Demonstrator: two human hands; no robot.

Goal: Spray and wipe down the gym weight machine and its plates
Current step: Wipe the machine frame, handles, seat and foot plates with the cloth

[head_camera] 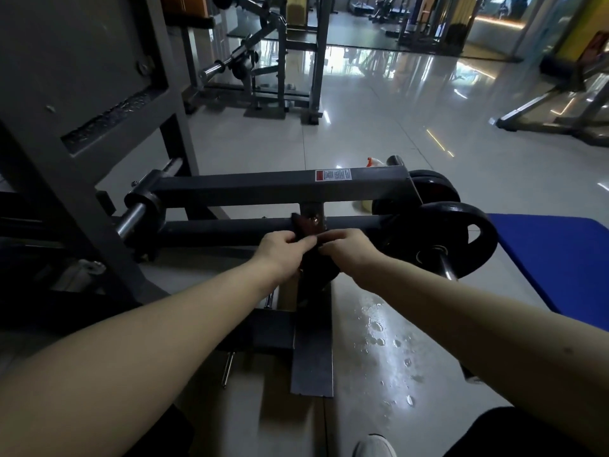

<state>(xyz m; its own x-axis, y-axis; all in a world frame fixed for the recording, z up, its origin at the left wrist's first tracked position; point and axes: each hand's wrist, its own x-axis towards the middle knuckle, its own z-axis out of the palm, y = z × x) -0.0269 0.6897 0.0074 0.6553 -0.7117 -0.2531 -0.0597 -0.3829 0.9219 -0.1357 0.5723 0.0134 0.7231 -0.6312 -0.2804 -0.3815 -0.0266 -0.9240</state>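
Note:
A dark grey weight machine lies low in front of me, its upper bar [263, 188] running left to right above a round lower bar [214, 230]. Black weight plates [458, 240] sit on a peg at the right end. My left hand [280, 253] and my right hand [349, 253] meet at the machine's centre post, both pinching a dark cloth [304, 225] that hangs between them against the lower bar. A spray bottle [375, 162] with a red and white head shows just behind the upper bar, mostly hidden.
Water drops lie on the tiles [382, 338] right of the machine's base strut [311, 357]. A blue mat [553, 258] lies at the right. A tall grey frame [82, 94] stands at the left. Other gym machines [263, 61] stand across the glossy floor. My shoe [374, 446] shows below.

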